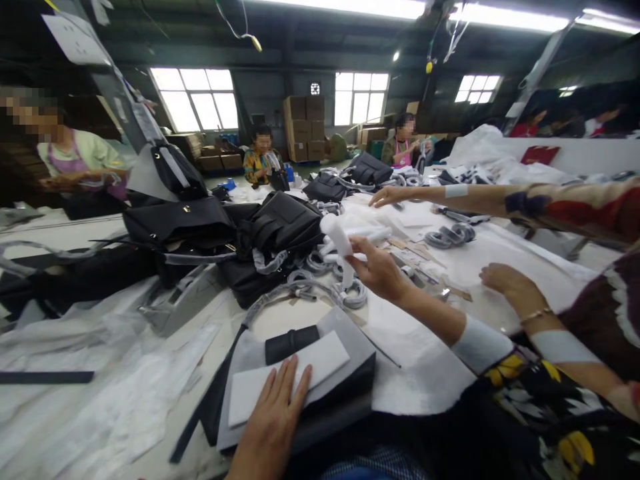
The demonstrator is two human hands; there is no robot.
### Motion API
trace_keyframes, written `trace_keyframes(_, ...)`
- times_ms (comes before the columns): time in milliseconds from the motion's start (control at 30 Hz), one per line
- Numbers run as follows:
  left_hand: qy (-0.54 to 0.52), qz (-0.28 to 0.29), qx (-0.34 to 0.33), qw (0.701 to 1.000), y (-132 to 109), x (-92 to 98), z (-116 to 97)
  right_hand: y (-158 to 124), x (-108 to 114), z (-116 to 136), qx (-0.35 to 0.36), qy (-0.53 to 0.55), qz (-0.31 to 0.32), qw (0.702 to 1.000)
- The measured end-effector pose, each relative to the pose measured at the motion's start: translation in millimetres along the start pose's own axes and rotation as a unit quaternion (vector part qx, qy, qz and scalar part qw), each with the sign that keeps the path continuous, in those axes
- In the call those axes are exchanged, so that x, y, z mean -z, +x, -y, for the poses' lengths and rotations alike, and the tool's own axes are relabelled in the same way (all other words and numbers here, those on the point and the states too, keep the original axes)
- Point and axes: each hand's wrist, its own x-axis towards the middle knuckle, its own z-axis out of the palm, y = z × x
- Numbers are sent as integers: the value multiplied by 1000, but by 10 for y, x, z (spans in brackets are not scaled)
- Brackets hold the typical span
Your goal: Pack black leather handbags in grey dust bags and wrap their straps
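Observation:
My left hand (275, 413) lies flat with fingers stretched on a white foam sheet (320, 360). That sheet rests on a black handbag (345, 393) lying in front of me, partly covered by a translucent sheet, with a dark rolled piece (291, 343) beside the foam. A plastic-wrapped handle (280, 291) arches from the bag's far side. Raised beyond the bag, my right hand (377, 267) pinches a curled white foam strip (337, 235) between thumb and fingers. Under that strip are several coiled, plastic-wrapped straps (355, 293).
Black handbags (180, 223) crowd the left and middle of the table. Thin white wrapping sheets (100, 393) spread at the near left. From the right reach a co-worker's hands (505, 280), near wrapped coils (450, 235). Other people sit across the table; stacked cartons (304, 127) stand behind.

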Motion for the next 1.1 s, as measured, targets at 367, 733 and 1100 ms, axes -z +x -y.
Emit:
trace_keyframes(367,-170,146,19,974,247,172,271,-644,288,523,-16,55,-15,998)
trace_keyframes(733,-283,230,42,930,511,444,452,-2020,-261,1615,95,-64,49,992)
trace_keyframes(1100,-284,248,31,926,385,554,446,-1932,-849,1594,-3,-48,-25,999)
